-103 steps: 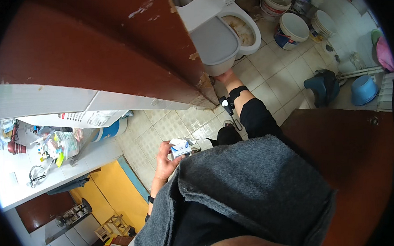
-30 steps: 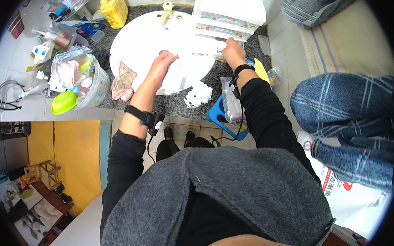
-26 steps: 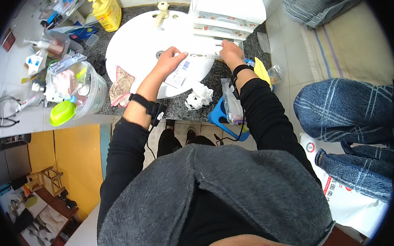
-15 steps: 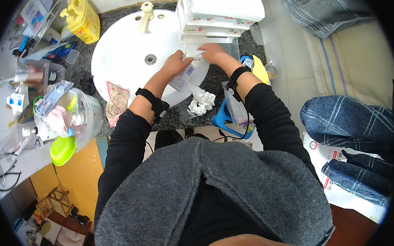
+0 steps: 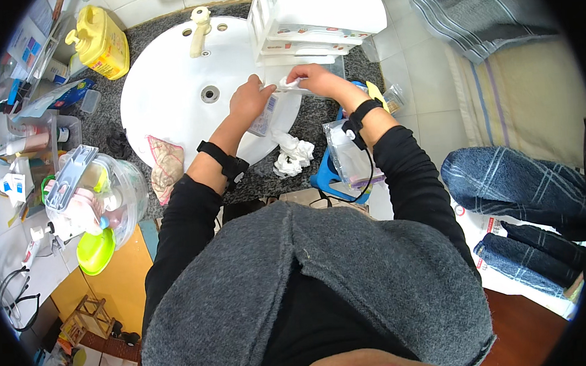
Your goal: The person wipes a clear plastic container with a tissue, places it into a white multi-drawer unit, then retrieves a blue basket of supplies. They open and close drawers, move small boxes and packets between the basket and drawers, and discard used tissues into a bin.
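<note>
**Both hands at the sink rim, working a white wipe and a flat packet**

Round white sink lies under and to the left of both hands; pale faucet sits beyond them at the far rim. White drawer unit stands just beyond the right hand.

Left hand is closed around the top of a flat packet. Packet's long axis runs from the hand down toward the person, lower end hanging over the near sink rim.

Right hand pinches a small white wipe between fingertips. Wipe sits between the two hands, touching both, stretched roughly left to right.

Crumpled white tissue lies on the dark counter, below the packet, near the left wrist, apart from both hands.
</note>
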{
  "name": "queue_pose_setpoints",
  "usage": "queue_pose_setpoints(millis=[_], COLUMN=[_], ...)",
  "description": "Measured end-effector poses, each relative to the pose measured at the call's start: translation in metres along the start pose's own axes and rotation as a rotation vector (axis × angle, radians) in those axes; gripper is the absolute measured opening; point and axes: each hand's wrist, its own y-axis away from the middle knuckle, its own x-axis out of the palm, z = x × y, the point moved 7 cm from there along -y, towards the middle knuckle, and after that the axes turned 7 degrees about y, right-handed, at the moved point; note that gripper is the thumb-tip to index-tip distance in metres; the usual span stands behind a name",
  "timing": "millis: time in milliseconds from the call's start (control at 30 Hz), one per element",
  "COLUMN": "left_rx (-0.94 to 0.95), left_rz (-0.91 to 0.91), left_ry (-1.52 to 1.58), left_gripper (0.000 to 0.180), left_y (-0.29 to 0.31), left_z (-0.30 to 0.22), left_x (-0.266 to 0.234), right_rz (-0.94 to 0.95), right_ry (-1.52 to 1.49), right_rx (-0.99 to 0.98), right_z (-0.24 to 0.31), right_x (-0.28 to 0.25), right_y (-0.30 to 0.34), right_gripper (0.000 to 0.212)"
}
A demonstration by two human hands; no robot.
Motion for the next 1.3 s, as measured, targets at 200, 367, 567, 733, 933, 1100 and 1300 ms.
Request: queue_pose_setpoints(millis=[200,367,567,733,933,1100,1300], left_rx=[0.0,0.036,-0.042,-0.035,-0.009,-0.019,-0.074], left_rz=[0.052,0.101,0.145,0.272,0.228,0.227,0.203], left_ry=[0.011,0.01,0.049,0.214,0.222,0.18,0.129], left_gripper=[0.042,0.043,0.048,0.078,0.078,0.078,0.075], left_y=[-0.007,-0.016,-0.032,-0.038,-0.044,-0.042,-0.029], left_z=[-0.004,-0.006,0.006,0.013,0.019,0.016,0.001], left_x=[-0.004,-0.006,0.0,0.025,0.032,0.031,0.031], right_rz=[-0.104,-0.492,-0.074,-0.147,-0.069,-0.01,-0.276], right_ry=[0.668,0.769,0.553,0.463,0.433,0.474,0.727], right_rx=[0.15,0.31,0.525,0.487,-0.043,-0.22,-0.015], right_z=[-0.038,-0.028,-0.06,-0.07,0.0,0.022,0.008], right_x=[-0.043,-0.053,-0.013,-0.014,0.026,0.029,0.005], right_y=[0.051,0.029,0.011,0.002,-0.036,-0.046,-0.056], right_gripper=[0.02,0.017,0.044,0.06,0.051,0.045,0.047])
